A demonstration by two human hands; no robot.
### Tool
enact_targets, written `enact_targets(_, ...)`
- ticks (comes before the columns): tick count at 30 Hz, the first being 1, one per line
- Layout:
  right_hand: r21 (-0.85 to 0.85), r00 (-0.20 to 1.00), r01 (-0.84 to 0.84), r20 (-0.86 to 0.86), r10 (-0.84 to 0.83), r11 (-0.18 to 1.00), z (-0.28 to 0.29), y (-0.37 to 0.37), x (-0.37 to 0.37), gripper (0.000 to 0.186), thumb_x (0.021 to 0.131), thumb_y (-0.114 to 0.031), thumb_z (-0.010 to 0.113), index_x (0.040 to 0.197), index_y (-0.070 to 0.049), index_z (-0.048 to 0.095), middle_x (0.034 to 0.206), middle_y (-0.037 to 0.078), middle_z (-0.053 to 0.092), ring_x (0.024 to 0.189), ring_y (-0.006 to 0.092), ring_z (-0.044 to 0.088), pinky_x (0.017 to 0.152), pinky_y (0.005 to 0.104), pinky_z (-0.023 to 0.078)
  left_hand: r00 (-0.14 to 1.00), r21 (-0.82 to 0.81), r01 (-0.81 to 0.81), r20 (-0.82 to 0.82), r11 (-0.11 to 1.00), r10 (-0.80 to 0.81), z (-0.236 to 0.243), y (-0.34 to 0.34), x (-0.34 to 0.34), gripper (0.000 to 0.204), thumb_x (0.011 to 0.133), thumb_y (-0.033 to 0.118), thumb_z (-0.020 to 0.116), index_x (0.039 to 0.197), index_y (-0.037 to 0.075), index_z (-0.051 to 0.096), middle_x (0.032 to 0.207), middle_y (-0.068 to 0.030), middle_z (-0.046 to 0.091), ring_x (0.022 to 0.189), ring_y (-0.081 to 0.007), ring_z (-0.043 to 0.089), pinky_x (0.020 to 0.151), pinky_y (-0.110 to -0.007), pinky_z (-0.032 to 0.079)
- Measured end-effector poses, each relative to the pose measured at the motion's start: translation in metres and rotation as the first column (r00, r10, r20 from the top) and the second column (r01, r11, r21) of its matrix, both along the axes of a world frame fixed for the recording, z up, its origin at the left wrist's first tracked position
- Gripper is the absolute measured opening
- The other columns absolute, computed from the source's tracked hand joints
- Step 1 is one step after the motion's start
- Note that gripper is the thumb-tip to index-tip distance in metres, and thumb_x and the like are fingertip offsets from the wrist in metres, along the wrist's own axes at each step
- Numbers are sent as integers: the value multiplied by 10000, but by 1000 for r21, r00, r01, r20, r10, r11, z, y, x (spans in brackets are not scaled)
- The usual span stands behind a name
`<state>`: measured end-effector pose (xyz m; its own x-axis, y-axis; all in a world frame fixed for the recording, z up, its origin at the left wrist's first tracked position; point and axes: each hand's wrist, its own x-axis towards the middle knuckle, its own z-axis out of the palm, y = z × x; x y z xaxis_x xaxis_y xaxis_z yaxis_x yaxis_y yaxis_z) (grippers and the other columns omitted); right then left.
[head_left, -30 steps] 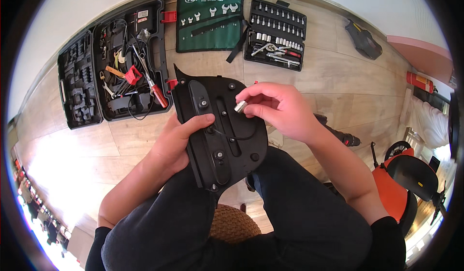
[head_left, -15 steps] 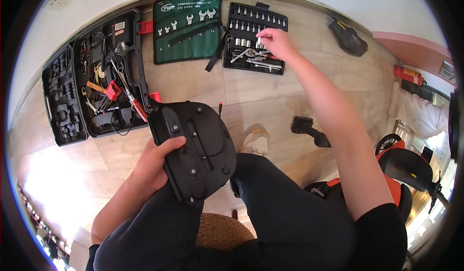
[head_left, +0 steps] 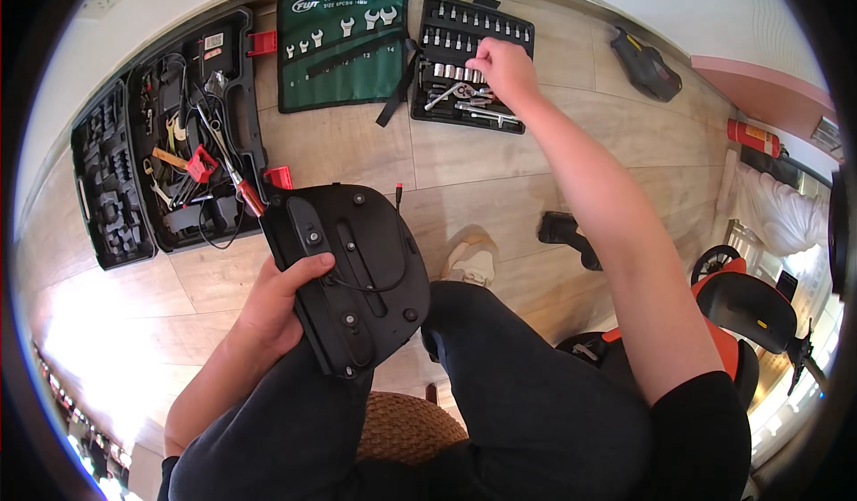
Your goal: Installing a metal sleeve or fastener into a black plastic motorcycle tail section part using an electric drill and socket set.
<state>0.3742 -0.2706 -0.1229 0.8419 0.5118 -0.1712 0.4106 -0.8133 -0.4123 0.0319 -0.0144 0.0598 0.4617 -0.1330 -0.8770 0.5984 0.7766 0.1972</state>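
1. Over the person's left thigh, the black plastic panel [head_left: 350, 273] is resting tilted, its flat underside with ribs and screw bosses facing up; it is the landmark for what follows.
2. At the panel's left edge, the left hand [head_left: 272, 309] is clamping it, thumb lying across the top face and the fingers hidden underneath, so the grip is closed on the panel.
3. Far beyond the panel's upper right corner, the right hand [head_left: 503, 65] is reaching into the open black socket set case [head_left: 471, 63] on the wooden floor [head_left: 464, 157]; its fingers are curling down among the sockets, and I cannot tell whether they are pinching anything.
4. Judging by its look, the panel is behaving as a stiff, fairly light moulded shell: it is not sagging under a one-handed hold, though its smooth face could be slippery, and a thin black cable [head_left: 370, 282] looping across it could snag.
5. A firm edge, as the left hand is using, seems the best place to take hold, keeping clear of the cable and small fittings.
6. Above the panel, a green wrench roll [head_left: 341, 50] is lying open; up and to the left, a black tool case [head_left: 170, 139] is lying open, full of mixed hand tools.
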Motion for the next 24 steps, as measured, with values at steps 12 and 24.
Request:
enact_targets(12, 86, 956, -258, 163, 242, 962, 1, -37, -24, 233, 839, -144, 766, 1061, -78, 747, 1013, 77, 675, 975, 306, 657, 840, 415, 552, 1000, 16, 1, -2, 1000, -1, 1, -3, 1, 418, 918, 38, 684, 1304, -46, 547, 1185, -166, 676, 1058, -270, 707, 934, -414, 607)
enact_targets(24, -60, 905, -354, 231, 357, 934, -2, -25, -11, 103, 843, -130, 726, 920, -77, 683, 893, 87, 656, 870, 324, 665, 738, 447, 558, 1000, 25, 21, -18, 999, -21, 2, -3, 1, 413, 922, 41, 679, 1305, -44, 550, 1184, -159, 679, 1054, -263, 709, 930, -404, 609)
